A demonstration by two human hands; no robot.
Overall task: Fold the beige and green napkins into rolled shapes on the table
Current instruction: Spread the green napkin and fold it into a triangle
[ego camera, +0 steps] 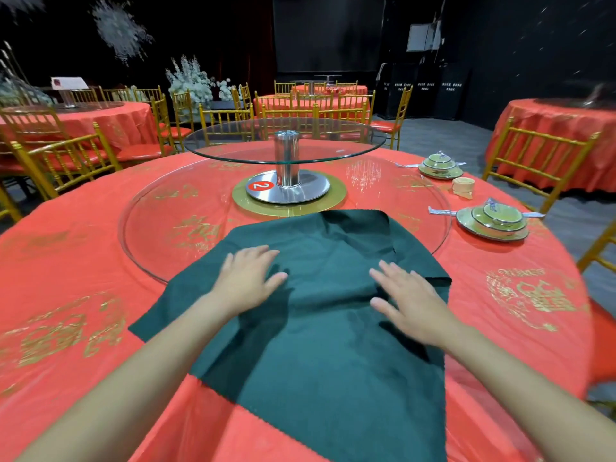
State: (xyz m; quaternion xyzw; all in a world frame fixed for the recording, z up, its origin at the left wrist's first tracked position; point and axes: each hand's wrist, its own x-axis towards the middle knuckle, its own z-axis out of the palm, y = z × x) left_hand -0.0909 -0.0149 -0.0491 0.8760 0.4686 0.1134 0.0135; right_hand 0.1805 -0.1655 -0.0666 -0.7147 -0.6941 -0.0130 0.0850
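Observation:
A dark green napkin point(320, 331) lies spread flat on the red table point(66, 295), its far corner reaching onto the glass ring. My left hand point(248, 278) rests palm down on the napkin's left part, fingers apart. My right hand point(408, 301) lies palm down on its right part, fingers apart as well. Neither hand grips the cloth. A beige napkin point(463, 187), rolled into a short cylinder, stands at the far right between two place settings.
A glass turntable point(285, 141) on a steel post point(286, 163) stands in the table's middle, with a number 2 marker point(261, 186). Two green dish sets point(440, 165) point(493, 221) sit at the right. Gold chairs point(536, 158) and other red tables surround.

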